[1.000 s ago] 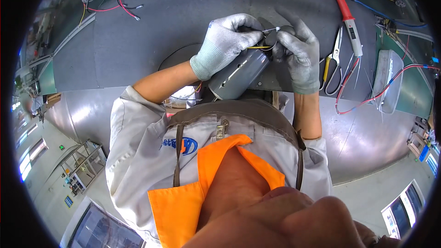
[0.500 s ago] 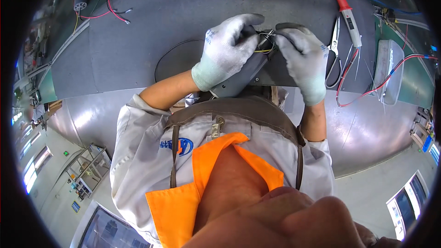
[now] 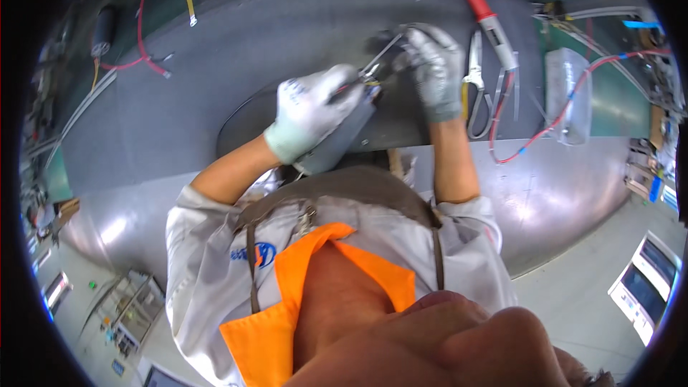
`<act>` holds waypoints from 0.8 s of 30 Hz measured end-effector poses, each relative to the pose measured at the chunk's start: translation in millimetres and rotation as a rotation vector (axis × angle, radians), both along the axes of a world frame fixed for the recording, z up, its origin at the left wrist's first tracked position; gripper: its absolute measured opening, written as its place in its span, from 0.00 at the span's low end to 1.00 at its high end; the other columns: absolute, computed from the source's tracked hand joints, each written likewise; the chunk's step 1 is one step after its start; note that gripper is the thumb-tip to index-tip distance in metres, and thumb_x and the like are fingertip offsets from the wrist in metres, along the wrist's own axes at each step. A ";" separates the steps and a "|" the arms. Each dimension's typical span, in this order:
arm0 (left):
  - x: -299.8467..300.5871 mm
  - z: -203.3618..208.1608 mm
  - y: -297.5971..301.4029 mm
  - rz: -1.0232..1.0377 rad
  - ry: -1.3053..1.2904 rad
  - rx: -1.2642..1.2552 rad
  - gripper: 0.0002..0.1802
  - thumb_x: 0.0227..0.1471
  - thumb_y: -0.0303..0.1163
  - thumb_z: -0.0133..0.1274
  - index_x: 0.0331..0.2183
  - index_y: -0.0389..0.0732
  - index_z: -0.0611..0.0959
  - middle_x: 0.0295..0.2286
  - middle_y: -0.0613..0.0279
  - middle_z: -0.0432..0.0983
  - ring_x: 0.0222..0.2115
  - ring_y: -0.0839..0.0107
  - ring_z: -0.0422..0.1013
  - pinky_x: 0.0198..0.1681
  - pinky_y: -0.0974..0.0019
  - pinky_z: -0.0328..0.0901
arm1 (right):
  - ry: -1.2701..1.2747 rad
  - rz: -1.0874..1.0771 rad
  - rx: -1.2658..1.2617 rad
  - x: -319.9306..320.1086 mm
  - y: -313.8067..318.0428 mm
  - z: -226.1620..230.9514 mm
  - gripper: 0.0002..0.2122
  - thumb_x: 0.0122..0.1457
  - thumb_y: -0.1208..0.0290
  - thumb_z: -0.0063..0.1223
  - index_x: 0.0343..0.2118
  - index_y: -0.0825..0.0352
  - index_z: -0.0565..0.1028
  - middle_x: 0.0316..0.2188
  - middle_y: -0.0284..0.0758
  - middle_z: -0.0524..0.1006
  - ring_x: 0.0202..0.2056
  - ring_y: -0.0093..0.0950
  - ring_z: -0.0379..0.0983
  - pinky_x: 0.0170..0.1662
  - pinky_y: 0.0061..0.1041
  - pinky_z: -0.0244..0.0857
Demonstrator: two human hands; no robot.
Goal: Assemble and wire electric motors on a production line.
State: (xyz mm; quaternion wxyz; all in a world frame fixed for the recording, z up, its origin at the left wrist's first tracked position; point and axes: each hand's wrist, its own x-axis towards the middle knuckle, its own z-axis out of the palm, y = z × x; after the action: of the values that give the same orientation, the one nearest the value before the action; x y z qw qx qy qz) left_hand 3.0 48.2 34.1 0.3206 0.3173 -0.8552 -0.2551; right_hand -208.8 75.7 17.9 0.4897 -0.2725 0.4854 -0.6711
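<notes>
My left hand (image 3: 312,109), in a white glove with dark fingertips, is closed around a grey rounded housing (image 3: 342,142) near the bench's front edge. Several thin wires (image 3: 370,74), one of them yellow, stick out of the housing's far end by my left fingertips. From there a thin grey wire (image 3: 385,50) runs up taut to my right hand (image 3: 433,61). That hand is gloved too, its thumb and forefinger pinched on the wire's far end; its other fingertips are blurred. A dark cable (image 3: 228,118) curves over the bench left of my left hand.
Right of my right hand lie scissors (image 3: 475,75) and a red-and-white handheld tool (image 3: 494,32) with a red cord (image 3: 534,145). Beyond them stands a clear plastic bin (image 3: 566,97). Dark cylindrical parts (image 3: 102,32) with red and yellow leads sit at the far left of the grey bench (image 3: 179,93).
My right hand has moved up and away from my left, drawing a thin wire out straight. My left hand still holds the housing. The whole view has shifted slightly.
</notes>
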 end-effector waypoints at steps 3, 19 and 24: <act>3.5 8.4 -6.8 -0.087 0.017 0.048 0.07 0.49 0.27 0.62 0.32 0.39 0.81 0.22 0.55 0.76 0.21 0.58 0.75 0.24 0.61 0.69 | -0.281 0.279 -0.066 18.8 -0.4 13.9 0.14 0.63 0.69 0.54 0.45 0.76 0.75 0.23 0.38 0.77 0.18 0.23 0.72 0.22 0.24 0.67; 1.9 22.9 -22.0 -0.567 -0.483 -0.469 0.17 0.45 0.32 0.52 0.38 0.34 0.75 0.17 0.63 0.72 0.17 0.67 0.74 0.19 0.61 0.67 | -0.049 0.361 0.094 18.2 -32.9 36.7 0.08 0.60 0.70 0.56 0.33 0.72 0.78 0.20 0.29 0.72 0.18 0.16 0.66 0.19 0.18 0.58; 11.0 28.6 -23.4 -0.407 -0.323 -0.305 0.16 0.50 0.38 0.59 0.38 0.41 0.78 0.21 0.60 0.70 0.21 0.61 0.71 0.23 0.59 0.65 | 1.455 -0.218 0.044 -41.1 45.7 37.3 0.15 0.56 0.71 0.59 0.46 0.68 0.77 0.36 0.47 0.79 0.37 0.42 0.77 0.40 0.35 0.71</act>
State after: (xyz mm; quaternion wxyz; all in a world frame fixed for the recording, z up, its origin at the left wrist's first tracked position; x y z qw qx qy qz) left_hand 14.1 24.7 62.7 0.1668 0.1238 -0.9696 -0.1292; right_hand -249.8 121.3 55.2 -0.0204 -0.5894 0.7251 -0.3556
